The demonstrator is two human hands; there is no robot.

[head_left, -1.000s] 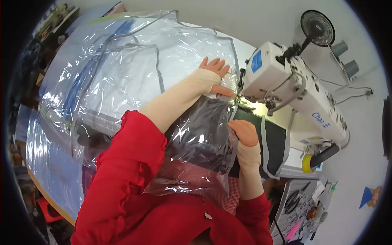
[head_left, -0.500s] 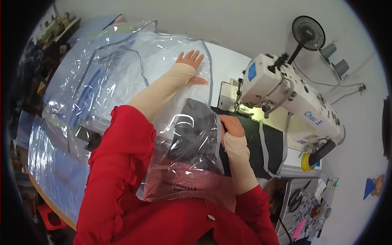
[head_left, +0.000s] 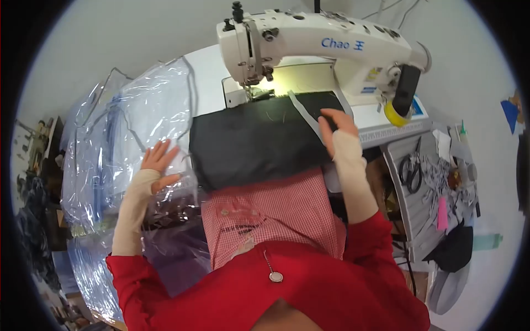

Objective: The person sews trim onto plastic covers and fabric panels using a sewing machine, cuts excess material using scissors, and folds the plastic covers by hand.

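My left hand (head_left: 159,165) has its fingers spread on the edge of a clear plastic sheet (head_left: 157,105) with grey binding. To its right, a black cloth (head_left: 248,140) covers the front of the machine bed and hangs toward my lap. My right hand (head_left: 339,129) is at the cloth's right side, thumb and fingers apart, beside a grey binding strip (head_left: 306,114). No object shows between its fingers. Behind the cloth stands a white sewing machine (head_left: 298,41), its lit needle area (head_left: 254,91) at the cloth's far edge.
A red checked apron (head_left: 265,207) covers my lap. At the right, a side tray (head_left: 400,179) holds scissors (head_left: 411,172) and grey scraps (head_left: 441,182). A yellow tape roll (head_left: 396,115) sits by the machine's right end. More plastic (head_left: 99,276) hangs at the lower left.
The view has turned toward the machine. My left hand has drawn back toward me, and the plastic has moved left, uncovering the black cloth and apron. My right hand has shifted to the cloth's right side.
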